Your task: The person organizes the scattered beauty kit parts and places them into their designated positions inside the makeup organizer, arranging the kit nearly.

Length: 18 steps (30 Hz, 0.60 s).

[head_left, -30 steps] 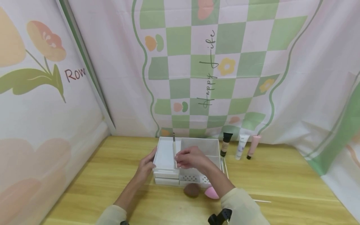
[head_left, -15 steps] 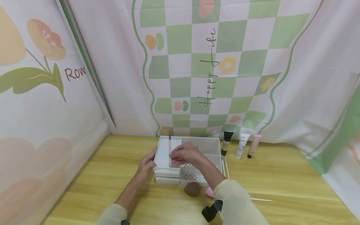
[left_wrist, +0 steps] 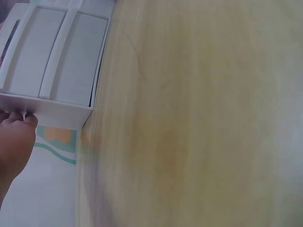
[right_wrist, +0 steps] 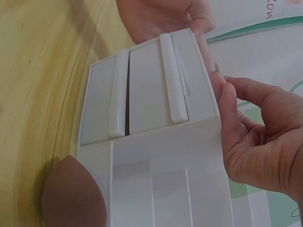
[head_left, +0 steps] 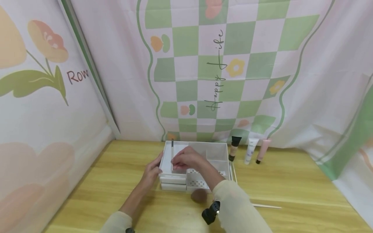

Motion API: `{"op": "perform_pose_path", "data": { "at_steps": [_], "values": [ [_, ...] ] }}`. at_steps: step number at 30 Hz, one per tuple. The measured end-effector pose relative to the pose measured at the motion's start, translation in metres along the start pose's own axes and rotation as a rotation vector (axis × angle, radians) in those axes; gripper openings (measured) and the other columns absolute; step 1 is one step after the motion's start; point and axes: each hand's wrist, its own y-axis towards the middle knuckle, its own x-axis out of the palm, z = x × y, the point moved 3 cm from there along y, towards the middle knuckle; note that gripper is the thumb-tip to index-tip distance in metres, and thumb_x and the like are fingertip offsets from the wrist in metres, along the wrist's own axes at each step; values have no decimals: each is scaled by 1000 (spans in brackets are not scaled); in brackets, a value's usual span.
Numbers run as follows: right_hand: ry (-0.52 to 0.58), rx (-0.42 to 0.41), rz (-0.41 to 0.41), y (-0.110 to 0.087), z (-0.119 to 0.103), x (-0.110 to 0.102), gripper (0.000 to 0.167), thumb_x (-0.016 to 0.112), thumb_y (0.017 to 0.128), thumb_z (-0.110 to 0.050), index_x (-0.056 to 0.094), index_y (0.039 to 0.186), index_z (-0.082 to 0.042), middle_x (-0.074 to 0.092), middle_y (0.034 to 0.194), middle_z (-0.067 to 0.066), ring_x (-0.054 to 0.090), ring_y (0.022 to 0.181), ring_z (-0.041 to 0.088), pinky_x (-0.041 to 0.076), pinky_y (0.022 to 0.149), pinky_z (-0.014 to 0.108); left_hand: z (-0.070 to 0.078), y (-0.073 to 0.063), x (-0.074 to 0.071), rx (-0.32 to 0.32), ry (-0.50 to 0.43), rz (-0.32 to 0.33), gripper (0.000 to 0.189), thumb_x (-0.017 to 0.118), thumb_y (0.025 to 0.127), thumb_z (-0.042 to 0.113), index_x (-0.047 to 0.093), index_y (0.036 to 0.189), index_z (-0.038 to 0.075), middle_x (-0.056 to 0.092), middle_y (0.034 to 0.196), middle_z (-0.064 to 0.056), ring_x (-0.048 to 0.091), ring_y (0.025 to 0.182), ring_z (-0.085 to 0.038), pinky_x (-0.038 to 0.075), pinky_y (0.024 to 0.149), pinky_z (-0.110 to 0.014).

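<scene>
A white organizer box with two small drawers at its front left stands on the table. My right hand pinches a thin makeup brush over the box's top left section. The brush's dark end points toward the back wall; its pale handle end shows by the fingertips in the right wrist view. My left hand rests against the organizer's left side, its thumb at the front corner. In the left wrist view its fingers touch the side wall. Whether the brush touches the box, I cannot tell.
A brown makeup sponge sits before the box. Thin sticks lie along its right side, and a pale stick lies right of my sleeve. A black-capped bottle, white tube and pink tube stand behind, right.
My right hand has moved left with the brush, from the middle of the box to over its left section. My sleeve now covers the pink sponge. The left hand stays put.
</scene>
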Motion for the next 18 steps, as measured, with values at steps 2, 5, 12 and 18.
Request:
{"op": "perform_pose_path", "data": {
  "at_steps": [2,5,12,18],
  "values": [
    [2,19,-7,1,0,0,17,69,88,-2,74,101,7,69,64,2,64,54,5,55,54,13,1,0,0,-2,10,2,77,43,79,-5,21,153,-12,15,165,-28,12,155,-45,33,109,-8],
    [-3,47,-17,2,-1,0,17,68,88,-1,75,101,7,70,64,2,65,55,5,55,54,13,0,0,0,-5,15,4,77,43,80,-5,22,153,-12,15,165,-28,13,155,-44,34,109,-7],
    [-57,82,-19,3,-2,1,13,70,86,0,75,97,6,69,63,2,64,54,6,53,52,11,1,-1,0,10,1,-3,77,43,79,-5,21,153,-12,15,165,-29,13,154,-45,36,108,-7],
    [-84,99,-4,4,-1,1,10,71,86,0,75,93,6,68,62,2,63,53,6,52,51,11,-1,-1,0,14,-5,-4,77,43,79,-6,21,153,-13,15,164,-29,14,153,-46,39,106,-6]
  ]
}}
